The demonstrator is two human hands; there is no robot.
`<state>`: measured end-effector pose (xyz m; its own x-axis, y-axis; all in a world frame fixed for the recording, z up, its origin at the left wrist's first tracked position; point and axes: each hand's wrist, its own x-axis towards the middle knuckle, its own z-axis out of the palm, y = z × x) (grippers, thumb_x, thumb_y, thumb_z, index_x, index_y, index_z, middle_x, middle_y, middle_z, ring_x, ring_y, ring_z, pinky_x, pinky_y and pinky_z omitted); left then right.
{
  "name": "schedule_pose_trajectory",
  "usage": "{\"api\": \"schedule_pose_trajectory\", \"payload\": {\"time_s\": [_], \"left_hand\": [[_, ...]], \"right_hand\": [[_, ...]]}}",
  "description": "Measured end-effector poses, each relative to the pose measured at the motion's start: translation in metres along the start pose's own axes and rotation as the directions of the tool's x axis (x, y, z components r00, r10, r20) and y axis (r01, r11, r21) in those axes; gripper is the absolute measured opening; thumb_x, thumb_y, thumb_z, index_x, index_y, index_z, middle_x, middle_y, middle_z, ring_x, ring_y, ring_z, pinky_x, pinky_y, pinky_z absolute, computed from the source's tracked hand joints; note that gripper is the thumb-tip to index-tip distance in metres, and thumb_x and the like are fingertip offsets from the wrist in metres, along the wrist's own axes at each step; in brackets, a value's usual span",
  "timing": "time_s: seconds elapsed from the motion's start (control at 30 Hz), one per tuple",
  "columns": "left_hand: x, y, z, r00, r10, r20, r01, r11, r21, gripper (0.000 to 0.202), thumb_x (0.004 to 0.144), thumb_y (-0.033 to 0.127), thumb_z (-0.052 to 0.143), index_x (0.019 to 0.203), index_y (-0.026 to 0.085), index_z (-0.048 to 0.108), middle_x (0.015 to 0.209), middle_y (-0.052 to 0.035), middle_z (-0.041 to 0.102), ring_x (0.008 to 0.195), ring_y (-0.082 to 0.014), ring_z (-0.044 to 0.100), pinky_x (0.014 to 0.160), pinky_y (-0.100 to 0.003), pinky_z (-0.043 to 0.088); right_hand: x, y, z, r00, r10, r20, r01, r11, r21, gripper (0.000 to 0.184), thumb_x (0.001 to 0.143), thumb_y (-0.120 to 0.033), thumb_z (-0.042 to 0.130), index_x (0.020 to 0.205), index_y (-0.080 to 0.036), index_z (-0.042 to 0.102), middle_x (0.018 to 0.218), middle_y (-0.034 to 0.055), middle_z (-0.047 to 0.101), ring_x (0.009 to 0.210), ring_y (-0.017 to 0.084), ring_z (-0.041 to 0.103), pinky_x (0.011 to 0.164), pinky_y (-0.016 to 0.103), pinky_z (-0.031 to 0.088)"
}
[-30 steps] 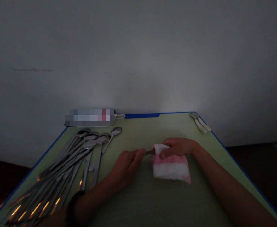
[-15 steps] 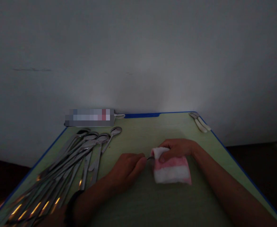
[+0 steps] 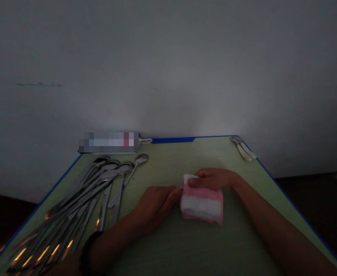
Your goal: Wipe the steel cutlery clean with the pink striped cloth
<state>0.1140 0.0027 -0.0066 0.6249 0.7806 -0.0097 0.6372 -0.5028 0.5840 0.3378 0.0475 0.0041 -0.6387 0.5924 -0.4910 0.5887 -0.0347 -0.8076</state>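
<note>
My left hand [image 3: 158,203] is closed, its thumb and fingers pinching a slim metal piece of cutlery [image 3: 181,189]. Only a sliver of that piece shows beside the fingertips, so its kind is hidden. A pink and white striped cloth [image 3: 202,206] is folded round its other end. My right hand [image 3: 214,179] grips the cloth from above, thumb on the near side and fingers behind. Both hands are over the middle of the table, close together. Left of my left hand lies a pile of metal spoons and other long cutlery [image 3: 110,174].
A small spoon [image 3: 141,158] lies at the pile's far end. Two white-handled pieces of cutlery [image 3: 244,151], one a fork, rest at the far right corner. A blurred-out box-like object [image 3: 109,142] with a white loop stands at the back left. Behind the blue-edged table [image 3: 168,161] rises a wall.
My right hand's thumb and the cloth have shifted left, toward my left hand, covering most of the metal that showed between them. My left hand has barely moved.
</note>
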Motion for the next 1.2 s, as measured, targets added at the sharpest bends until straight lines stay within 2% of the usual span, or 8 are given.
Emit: {"api": "schedule_pose_trajectory", "payload": {"time_s": [0.13, 0.23, 0.33, 0.5, 0.7, 0.83, 1.07, 1.2], "left_hand": [[0.0, 0.001, -0.001, 1.0, -0.025, -0.004, 0.025, 0.999, -0.021, 0.047, 0.095, 0.034, 0.017, 0.065, 0.018, 0.05, 0.057, 0.003, 0.051, 0.051, -0.0115, 0.046, 0.053, -0.022, 0.03], [0.0, 0.001, 0.0, 1.0, -0.022, -0.013, 0.021, 0.999, -0.044, 0.047, 0.096, 0.033, 0.018, 0.067, 0.018, 0.051, 0.058, 0.0035, 0.053, 0.052, -0.0111, 0.047, 0.054, -0.022, 0.03], [0.001, 0.001, 0.001, 0.999, -0.04, -0.014, 0.039, 0.998, -0.051, 0.049, 0.096, 0.035, 0.017, 0.065, 0.018, 0.051, 0.057, 0.0033, 0.053, 0.052, -0.0111, 0.047, 0.054, -0.022, 0.031], [0.0, 0.003, -0.001, 1.0, -0.021, -0.023, 0.021, 1.0, -0.009, 0.049, 0.095, 0.035, 0.017, 0.064, 0.018, 0.051, 0.056, 0.003, 0.052, 0.051, -0.0114, 0.047, 0.053, -0.022, 0.031], [0.0, 0.005, -0.002, 1.0, 0.009, 0.027, -0.011, 0.997, 0.08, 0.049, 0.095, 0.035, 0.019, 0.066, 0.017, 0.055, 0.061, 0.0, 0.058, 0.056, -0.0128, 0.052, 0.056, -0.022, 0.033], [0.001, 0.002, 0.001, 1.0, -0.024, 0.016, 0.022, 0.994, 0.111, 0.051, 0.095, 0.034, 0.019, 0.064, 0.016, 0.056, 0.059, -0.0014, 0.059, 0.054, -0.0131, 0.053, 0.054, -0.022, 0.032], [0.004, 0.0, 0.0, 0.998, -0.04, 0.052, 0.032, 0.988, 0.148, 0.054, 0.094, 0.034, 0.018, 0.061, 0.016, 0.057, 0.055, -0.0023, 0.059, 0.051, -0.0131, 0.053, 0.052, -0.021, 0.032], [0.005, -0.003, 0.001, 0.998, -0.01, 0.062, 0.001, 0.989, 0.149, 0.047, 0.093, 0.032, 0.023, 0.069, 0.017, 0.06, 0.056, -0.0014, 0.059, 0.052, -0.0139, 0.054, 0.051, -0.021, 0.032]], "right_hand": [[-0.002, -0.003, -0.001, 0.975, 0.029, -0.221, -0.054, 0.993, -0.105, 0.061, 0.078, -0.068, 0.031, 0.069, -0.015, 0.061, 0.065, 0.0017, 0.055, 0.055, 0.01, 0.047, 0.054, 0.023, 0.038], [-0.003, -0.004, -0.001, 0.969, 0.027, -0.247, -0.066, 0.986, -0.153, 0.061, 0.079, -0.067, 0.03, 0.072, -0.016, 0.062, 0.071, 0.0032, 0.057, 0.064, 0.012, 0.05, 0.062, 0.024, 0.04], [-0.002, -0.002, -0.001, 0.985, 0.001, -0.171, -0.019, 0.994, -0.108, 0.058, 0.079, -0.065, 0.033, 0.076, -0.015, 0.062, 0.073, 0.003, 0.057, 0.063, 0.012, 0.05, 0.058, 0.023, 0.039], [0.0, -0.001, -0.003, 0.972, -0.219, 0.08, 0.218, 0.976, 0.027, 0.039, 0.078, -0.046, 0.053, 0.101, -0.015, 0.056, 0.086, 0.0015, 0.058, 0.069, 0.01, 0.051, 0.06, 0.02, 0.04], [0.004, -0.012, 0.009, 0.988, -0.143, 0.065, 0.152, 0.971, -0.184, 0.023, 0.079, -0.036, 0.051, 0.086, -0.015, 0.057, 0.073, -0.0008, 0.056, 0.062, 0.01, 0.049, 0.051, 0.019, 0.035], [0.008, -0.02, 0.021, 0.975, -0.208, 0.075, 0.221, 0.917, -0.332, 0.019, 0.08, -0.03, 0.045, 0.072, -0.015, 0.055, 0.062, -0.0022, 0.052, 0.056, 0.009, 0.044, 0.05, 0.02, 0.032], [0.006, -0.023, 0.016, 0.985, -0.145, 0.095, 0.167, 0.938, -0.302, 0.023, 0.08, -0.036, 0.046, 0.073, -0.015, 0.054, 0.061, -0.0029, 0.05, 0.052, 0.007, 0.043, 0.047, 0.019, 0.031], [-0.008, -0.022, 0.004, 0.987, -0.039, 0.158, 0.08, 0.961, -0.265, 0.028, 0.077, -0.042, 0.052, 0.077, -0.014, 0.056, 0.062, -0.0025, 0.051, 0.052, 0.007, 0.044, 0.045, 0.018, 0.032]]}}
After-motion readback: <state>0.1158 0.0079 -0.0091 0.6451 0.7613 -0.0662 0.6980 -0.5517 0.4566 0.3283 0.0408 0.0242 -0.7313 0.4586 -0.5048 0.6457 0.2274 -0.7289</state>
